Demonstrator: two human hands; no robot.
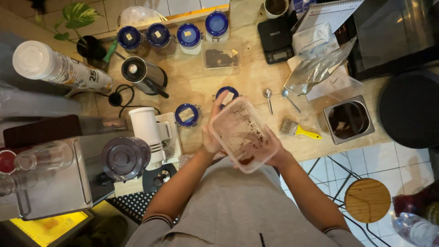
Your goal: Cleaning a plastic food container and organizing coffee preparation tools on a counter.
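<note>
I see a clear rectangular plastic container (244, 135) held above the wooden counter's (256, 91) front edge, tilted, with brown grounds smeared on its inner walls and a small dark heap in its lower corner. The left hand (212, 132) lies flat against the container's left wall, fingers extended upward, pressing rather than clenching. The right hand (274, 153) is under the container's lower right corner, mostly hidden; it supports the container, but I cannot tell how its fingers close.

Just behind the container stand two blue-lidded jars (187, 114), one partly hidden by the left fingers. Four more blue-lidded jars (189, 35) line the back of the counter, near a second clear tub (221, 57) holding dark material. A square metal bin (348, 120) at right holds dark grounds. A yellow-handled brush (299, 130) and two spoons (268, 97) lie between container and bin. A white grinder (148, 130) stands left.
</note>
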